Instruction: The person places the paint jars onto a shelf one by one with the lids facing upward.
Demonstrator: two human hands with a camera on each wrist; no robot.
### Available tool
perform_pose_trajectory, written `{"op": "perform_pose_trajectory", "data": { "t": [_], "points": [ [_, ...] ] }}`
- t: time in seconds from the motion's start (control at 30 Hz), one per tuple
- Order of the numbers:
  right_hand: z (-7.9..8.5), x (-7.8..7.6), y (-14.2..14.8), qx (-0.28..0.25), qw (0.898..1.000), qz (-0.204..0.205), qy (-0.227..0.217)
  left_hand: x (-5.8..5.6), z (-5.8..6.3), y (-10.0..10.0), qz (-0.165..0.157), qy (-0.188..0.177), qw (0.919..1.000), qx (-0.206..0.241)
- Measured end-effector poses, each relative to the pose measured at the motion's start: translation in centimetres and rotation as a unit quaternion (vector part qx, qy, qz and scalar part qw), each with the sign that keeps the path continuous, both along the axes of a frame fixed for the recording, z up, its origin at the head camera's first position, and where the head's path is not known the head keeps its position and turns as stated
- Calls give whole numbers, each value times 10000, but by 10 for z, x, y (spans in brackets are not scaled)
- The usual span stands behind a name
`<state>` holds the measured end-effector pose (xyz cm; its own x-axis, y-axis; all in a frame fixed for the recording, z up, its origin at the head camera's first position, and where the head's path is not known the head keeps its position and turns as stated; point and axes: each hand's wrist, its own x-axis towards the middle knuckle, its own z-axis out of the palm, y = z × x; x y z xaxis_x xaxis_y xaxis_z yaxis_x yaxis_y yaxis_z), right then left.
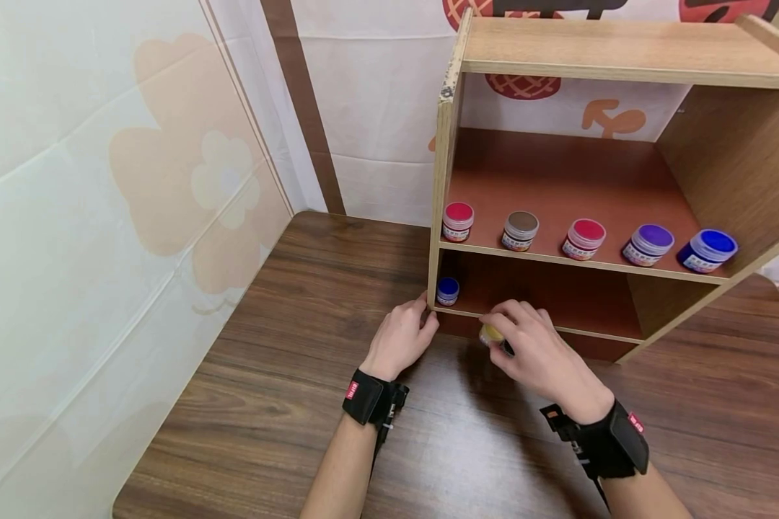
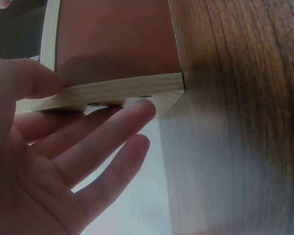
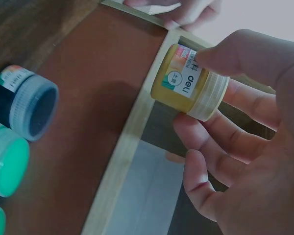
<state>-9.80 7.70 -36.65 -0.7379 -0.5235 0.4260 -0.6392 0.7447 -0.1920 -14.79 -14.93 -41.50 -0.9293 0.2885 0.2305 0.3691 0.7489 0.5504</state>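
Observation:
My right hand [image 1: 537, 352] pinches a small yellow paint jar [image 3: 182, 81] between thumb and fingers, at the front edge of the lower shelf [image 1: 571, 306] of a wooden shelf unit. Its clear lid faces my palm in the right wrist view. At the unit's bottom left corner, my left hand [image 1: 399, 337] grips the upright side panel [image 2: 122, 87], thumb on one side and fingers on the other. A blue paint jar [image 1: 448, 291] stands at the left end of the lower shelf. A dark jar [image 3: 32, 105] and green jars [image 3: 9, 166] show beyond the reddish base board.
On the upper shelf stands a row of paint jars: red [image 1: 458, 220], brown [image 1: 520, 231], another red, purple [image 1: 648, 245] and blue [image 1: 707, 251]. The unit rests on a dark wood table [image 1: 285, 360]. A cloth-covered wall [image 1: 71, 180] rises along the left.

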Motion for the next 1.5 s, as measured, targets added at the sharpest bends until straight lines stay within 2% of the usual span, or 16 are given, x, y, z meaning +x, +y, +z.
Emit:
{"op": "perform_pose_trajectory", "data": {
  "t": [0.2,0.63,1.5],
  "points": [
    [4,-7,2,-102,9999,-19,11,0,0,-1,-23,-29,10000,26],
    [5,-18,2,-124,9985,-365,-381,2,0,0,-86,-121,9999,-46],
    [3,-37,1,-166,9971,-432,-608,1,0,0,16,-43,10000,-46]
  ]
}}
